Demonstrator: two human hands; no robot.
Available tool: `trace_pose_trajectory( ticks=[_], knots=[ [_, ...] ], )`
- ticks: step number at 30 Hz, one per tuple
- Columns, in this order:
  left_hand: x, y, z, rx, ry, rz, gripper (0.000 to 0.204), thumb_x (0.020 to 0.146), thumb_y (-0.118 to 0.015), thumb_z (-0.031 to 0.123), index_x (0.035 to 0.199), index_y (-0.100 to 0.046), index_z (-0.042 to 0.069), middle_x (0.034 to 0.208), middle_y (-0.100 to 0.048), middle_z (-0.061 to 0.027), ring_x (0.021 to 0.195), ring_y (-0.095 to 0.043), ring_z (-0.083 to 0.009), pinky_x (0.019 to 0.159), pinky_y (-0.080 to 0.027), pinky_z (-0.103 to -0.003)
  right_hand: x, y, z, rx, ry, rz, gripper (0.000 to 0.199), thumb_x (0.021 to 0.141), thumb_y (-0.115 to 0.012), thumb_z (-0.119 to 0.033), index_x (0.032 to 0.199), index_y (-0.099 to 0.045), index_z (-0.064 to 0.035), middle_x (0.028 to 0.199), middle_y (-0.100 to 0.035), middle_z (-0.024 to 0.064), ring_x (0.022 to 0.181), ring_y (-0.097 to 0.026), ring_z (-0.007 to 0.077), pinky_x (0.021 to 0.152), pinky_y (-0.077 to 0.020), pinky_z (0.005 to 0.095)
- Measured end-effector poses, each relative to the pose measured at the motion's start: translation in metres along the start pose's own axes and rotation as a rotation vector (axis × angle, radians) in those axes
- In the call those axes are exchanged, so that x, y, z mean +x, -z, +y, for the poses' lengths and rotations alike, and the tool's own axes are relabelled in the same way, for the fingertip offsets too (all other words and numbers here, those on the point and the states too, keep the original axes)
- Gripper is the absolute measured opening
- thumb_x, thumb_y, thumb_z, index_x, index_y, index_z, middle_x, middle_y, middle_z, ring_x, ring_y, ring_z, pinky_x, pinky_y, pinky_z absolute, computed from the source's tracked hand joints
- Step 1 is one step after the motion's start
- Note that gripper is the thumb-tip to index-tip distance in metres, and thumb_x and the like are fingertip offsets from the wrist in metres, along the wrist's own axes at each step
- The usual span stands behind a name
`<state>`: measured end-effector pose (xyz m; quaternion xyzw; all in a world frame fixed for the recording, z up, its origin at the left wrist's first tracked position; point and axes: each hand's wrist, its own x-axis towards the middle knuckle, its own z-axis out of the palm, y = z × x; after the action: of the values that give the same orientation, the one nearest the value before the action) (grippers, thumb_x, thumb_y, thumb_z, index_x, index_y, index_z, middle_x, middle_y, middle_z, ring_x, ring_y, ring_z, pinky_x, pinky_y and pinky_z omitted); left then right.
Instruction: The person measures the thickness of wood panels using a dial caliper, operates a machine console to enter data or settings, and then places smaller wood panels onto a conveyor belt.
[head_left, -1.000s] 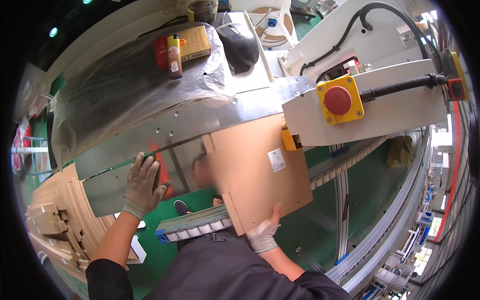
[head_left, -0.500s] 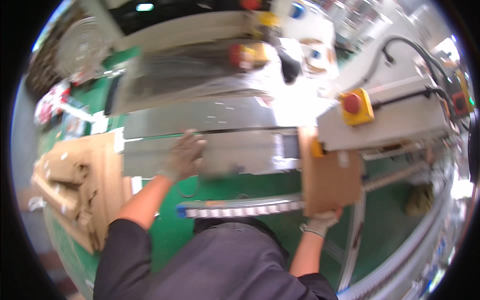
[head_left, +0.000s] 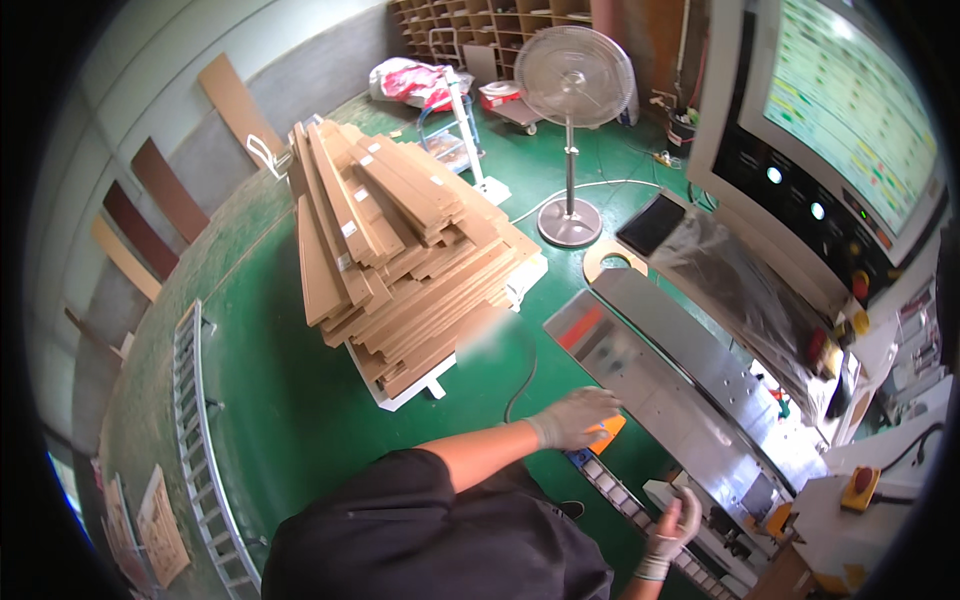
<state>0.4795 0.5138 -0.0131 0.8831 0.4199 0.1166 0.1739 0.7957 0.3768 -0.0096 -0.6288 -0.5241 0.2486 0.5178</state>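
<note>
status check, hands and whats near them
Left hand gloved, flat on the metal machine bed. Right hand gloved, by the roller rail, grip unclear. Stack of brown boards behind, apart.

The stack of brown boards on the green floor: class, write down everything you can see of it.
The stack of brown boards is a tall, untidy pile of long, flat panels that look like fibreboard or cardboard-coloured wood. The pieces lie flat but fanned at differing angles, ends overhanging. Several carry small white labels. The pile rests on a low white pallet on the green floor, left of the grey machine bed and near a pedestal fan. Neither gloved hand touches it.
</note>
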Motion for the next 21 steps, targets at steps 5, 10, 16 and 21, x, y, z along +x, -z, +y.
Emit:
trace_pose_trajectory(
  ticks=[5,10,16,21],
  knots=[
    [-0.11,0.051,-0.108,-0.32,0.667,0.321,0.044,0.103,-0.049,0.036,0.132,-0.061,0.005,0.137,-0.061,-0.019,0.129,-0.055,-0.0367,0.112,-0.041,-0.046,0.003,-0.131,-0.072,-0.128,0.113,-0.492,0.023,0.091,-0.068,-0.009,0.111,-0.069,0.0034,0.102,-0.07,0.0104,0.094,-0.067,0.0185,0.086,-0.0534,0.032],
    [-0.221,0.042,-0.245,-0.332,0.928,0.287,0.042,0.105,-0.048,0.037,0.123,-0.066,0.004,0.128,-0.067,-0.0161,0.12,-0.061,-0.0356,0.106,-0.046,-0.043,0.021,-0.242,-0.105,-0.24,0.132,-0.742,0.028,0.094,-0.067,-0.016,0.115,-0.068,0.0032,0.106,-0.071,0.0107,0.096,-0.068,0.0188,0.088,-0.0536,0.0326],
    [-0.341,0.029,-0.317,-1.272,1.323,1.205,0.036,0.104,-0.055,0.039,0.119,-0.065,0.008,0.112,-0.072,-0.0077,0.101,-0.067,-0.0227,0.09,-0.052,-0.035,0.039,-0.393,-0.119,0.027,-0.134,-1.016,0.031,0.098,-0.066,-0.018,0.119,-0.066,0.0044,0.111,-0.07,0.0116,0.103,-0.066,0.0191,0.094,-0.0509,0.0311],
    [-0.378,0.126,-0.342,-1.651,1.231,1.471,0.054,0.102,-0.056,0.05,0.14,-0.055,0.012,0.126,-0.067,-0.008,0.109,-0.064,-0.0214,0.096,-0.05,-0.039,0.036,-0.528,-0.154,0.139,-0.147,-1.214,0.037,0.099,-0.066,-0.023,0.125,-0.063,0.004,0.116,-0.069,0.0126,0.105,-0.066,0.0208,0.096,-0.0503,0.0329]
  ],
)
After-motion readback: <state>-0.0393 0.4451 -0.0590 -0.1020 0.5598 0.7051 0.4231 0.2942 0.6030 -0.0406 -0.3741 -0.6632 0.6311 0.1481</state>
